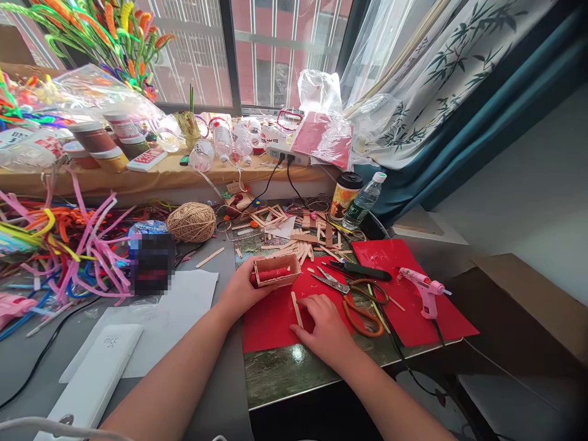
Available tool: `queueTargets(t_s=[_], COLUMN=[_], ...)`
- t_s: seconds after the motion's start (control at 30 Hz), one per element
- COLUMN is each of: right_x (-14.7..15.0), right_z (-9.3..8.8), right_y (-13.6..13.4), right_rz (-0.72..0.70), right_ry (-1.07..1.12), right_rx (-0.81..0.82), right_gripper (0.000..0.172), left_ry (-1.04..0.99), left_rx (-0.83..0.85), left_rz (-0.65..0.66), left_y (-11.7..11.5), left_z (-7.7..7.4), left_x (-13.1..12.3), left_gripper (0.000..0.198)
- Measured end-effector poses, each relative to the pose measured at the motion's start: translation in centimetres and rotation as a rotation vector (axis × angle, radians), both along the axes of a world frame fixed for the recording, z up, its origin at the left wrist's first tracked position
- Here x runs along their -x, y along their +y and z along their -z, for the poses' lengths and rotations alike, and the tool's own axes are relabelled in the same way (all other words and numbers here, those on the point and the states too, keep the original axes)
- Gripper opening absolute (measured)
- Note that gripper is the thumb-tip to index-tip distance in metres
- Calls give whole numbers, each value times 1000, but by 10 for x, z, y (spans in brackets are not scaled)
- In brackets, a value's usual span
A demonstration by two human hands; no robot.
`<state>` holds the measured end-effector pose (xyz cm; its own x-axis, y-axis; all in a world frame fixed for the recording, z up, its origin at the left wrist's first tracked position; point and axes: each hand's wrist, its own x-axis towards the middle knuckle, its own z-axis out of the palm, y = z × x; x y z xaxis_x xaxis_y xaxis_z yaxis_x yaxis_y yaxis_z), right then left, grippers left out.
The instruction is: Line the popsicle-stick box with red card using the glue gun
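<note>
My left hand (243,285) clasps the wooden box (277,269); my right hand (324,327) rests flat, holding nothing (fingers together), just right of a loose stick (296,308), which I judge would need a fingertip pinch.

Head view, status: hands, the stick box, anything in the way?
Left hand grips wooden stick box over red mat. Right hand rests on mat beside loose stick. Scissors, glue gun lie right of it.

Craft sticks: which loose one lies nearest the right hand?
The single craft stick on the red mat, right beside the right hand. The other lone stick lies far off near the twine ball.
</note>
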<state>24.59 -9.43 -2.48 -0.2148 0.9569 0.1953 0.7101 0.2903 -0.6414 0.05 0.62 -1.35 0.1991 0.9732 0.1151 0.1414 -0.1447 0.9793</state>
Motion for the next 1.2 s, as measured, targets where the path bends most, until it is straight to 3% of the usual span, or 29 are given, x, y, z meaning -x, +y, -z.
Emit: queueTargets(t_s=[0.27,0.4,0.67,0.97,1.2], right_x=[-25,-43,-67,-66,-68], right_z=[5,6,7,6,6], right_y=[9,16,25,30,31], right_rz=[-31,10,-117,-84,-129], right_ry=[40,-64,-54,-27,-26], right_rx=[-45,-107,-55,-25,21], right_gripper=[21,15,26,26,27], left_ry=[220,312,424,408,473], left_rx=[-223,-185,-162,-19,-57], left_rz=[152,284,466,416,583], left_y=[-13,-16,-36,-41,-37], left_z=[-8,-12,-23,-19,-28], left_x=[6,2,-21,-32,-25], left_gripper=[68,71,61,62,40])
